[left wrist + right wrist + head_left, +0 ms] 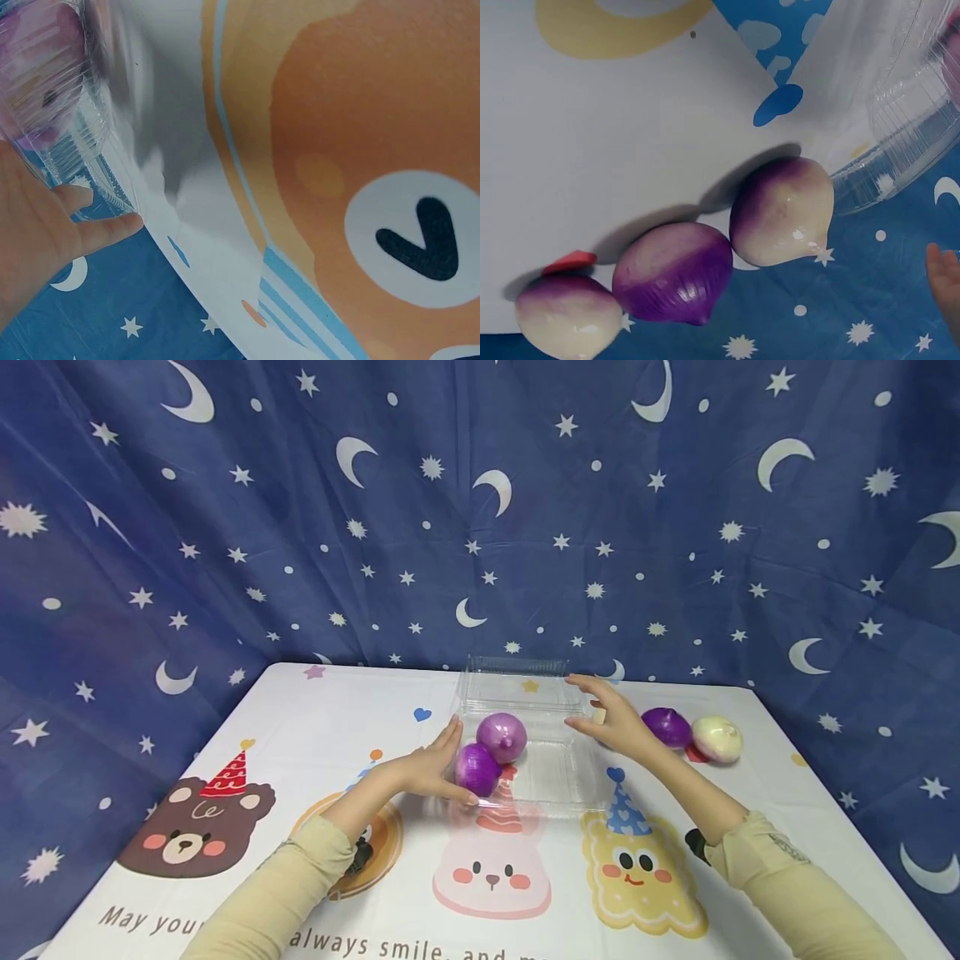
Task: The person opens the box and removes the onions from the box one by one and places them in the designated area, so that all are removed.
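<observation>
A clear plastic clamshell box (pixel 558 777) lies with its lid (pixel 517 687) folded back toward the curtain. Two purple toy onions, one lighter (pixel 501 737) and one darker (pixel 477 770), sit in its left half. Along the left wall my left hand (pixel 427 768) rests with fingers extended, its thumb at the front corner. My right hand (pixel 618 722), fingers spread, reaches to the right side of the box near the lid and holds nothing. Beside it are a purple onion (pixel 673 274), a whitish onion (pixel 568 316) and another purple-and-cream onion (pixel 782 211), mostly hidden by that hand in the head view.
The white tablecloth (pixel 360 697) carries printed cartoon animals, hearts and lettering. A blue curtain (pixel 420 527) with moons and stars hangs behind the table and at both sides. In the right wrist view, the three loose onions stand in a row close to the box.
</observation>
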Motion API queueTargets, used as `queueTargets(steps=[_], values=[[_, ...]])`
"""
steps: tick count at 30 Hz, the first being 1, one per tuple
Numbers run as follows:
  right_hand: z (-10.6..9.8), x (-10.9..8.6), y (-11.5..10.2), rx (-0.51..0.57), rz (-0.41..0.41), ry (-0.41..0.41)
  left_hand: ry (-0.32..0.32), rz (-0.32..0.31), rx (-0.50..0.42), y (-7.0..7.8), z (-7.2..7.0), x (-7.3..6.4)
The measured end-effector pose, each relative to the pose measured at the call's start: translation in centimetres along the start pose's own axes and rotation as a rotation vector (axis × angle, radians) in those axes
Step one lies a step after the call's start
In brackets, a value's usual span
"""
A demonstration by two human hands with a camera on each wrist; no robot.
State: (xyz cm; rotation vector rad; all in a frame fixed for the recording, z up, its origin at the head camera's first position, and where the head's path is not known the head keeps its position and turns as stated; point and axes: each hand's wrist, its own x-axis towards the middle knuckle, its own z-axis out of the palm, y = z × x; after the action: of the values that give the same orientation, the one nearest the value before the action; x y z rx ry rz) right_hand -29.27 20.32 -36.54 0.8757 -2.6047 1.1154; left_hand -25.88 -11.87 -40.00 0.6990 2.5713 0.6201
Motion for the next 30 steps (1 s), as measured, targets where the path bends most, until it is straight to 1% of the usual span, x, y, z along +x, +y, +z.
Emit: queueTargets(steps=[6, 9, 13, 20, 25, 28, 30], values=[[0.5, 0.9, -0.2, -0.012, -0.051, -0.103, -0.002, -0.007, 0.001, -0.3, 0.0, -0.2], [1.0, 1.0, -0.3, -0.016, -0.072, -0.160, -0.006, -0.001, -0.018, -0.3, 0.0, -0.3], [1.5, 1.2, -0.2, -0.050, -0.090, -0.210, -0.003, 0.018, -0.049, -0.2, 0.1, -0.2], [2.0, 2.1, -0.4, -0.102, -0.124, -0.294, -0.006, 0.036, -0.070, 0.0, 0.2, -0.3], [2.2, 3.1, -0.3, -0.140, -0.128, -0.358, 0.013, 0.039, -0.060, -0.3, 0.2, -0.2], [2.2, 3.4, -0.1, -0.146, -0.108, -0.389, 0.008, 0.039, -0.056, -0.3, 0.2, 0.0], [2.2, 3.5, 0.0, -0.146, -0.109, -0.399, 0.003, 0.039, -0.060, -0.2, 0.3, 0.0]])
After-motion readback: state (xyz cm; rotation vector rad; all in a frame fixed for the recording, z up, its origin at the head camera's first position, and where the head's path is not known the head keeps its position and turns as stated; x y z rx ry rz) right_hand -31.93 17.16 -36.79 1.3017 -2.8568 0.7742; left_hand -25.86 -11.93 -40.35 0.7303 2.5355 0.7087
